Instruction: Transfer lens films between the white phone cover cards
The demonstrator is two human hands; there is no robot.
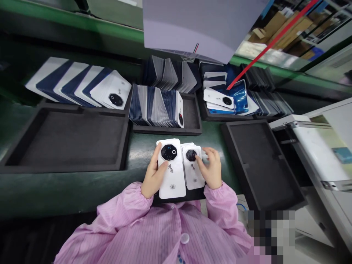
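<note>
Two hands on white phone covers, lower centre of the frame.
The left hand (153, 176) grips a smooth, rounded white cover (171, 169); the right hand (211, 169) rests, fingers loose, on a small stack (192, 167) beside it on the green counter (137, 156).

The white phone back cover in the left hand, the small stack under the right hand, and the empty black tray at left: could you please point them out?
white phone back cover (172, 172): head view, its middle.
small stack (193, 169): head view, top cover.
black tray (66, 137): head view, bare floor.

left of the white back cover (171, 168) the green desk (68, 194) lies bare up to the black foam tray (66, 141); behind it, a tray of upright covers (162, 106) blocks passage.
</note>
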